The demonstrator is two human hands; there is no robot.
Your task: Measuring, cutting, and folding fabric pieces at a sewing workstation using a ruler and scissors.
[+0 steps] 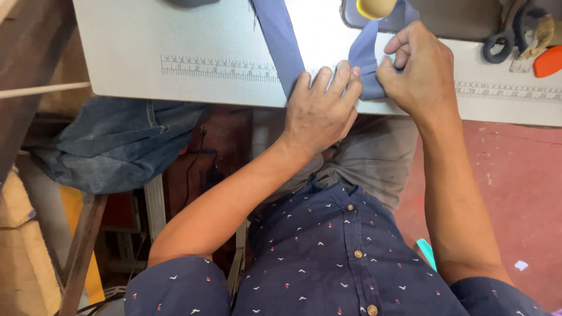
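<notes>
A long blue fabric strip (280,41) runs down a white sewing table (175,35) with a printed ruler along its front edge. The strip folds back near the table's edge into a second band (364,55). My left hand (319,108) presses the strip flat at the table's front edge, fingers spread over the fold. My right hand (418,67) pinches the folded blue band just to the right, its fingers curled on the cloth.
Black-handled scissors (497,47) and an orange tool (548,61) lie at the table's right. A yellow thread cone (376,7) stands at the top. A pile of denim (111,143) hangs under the table's left. Red floor (515,187) shows on the right.
</notes>
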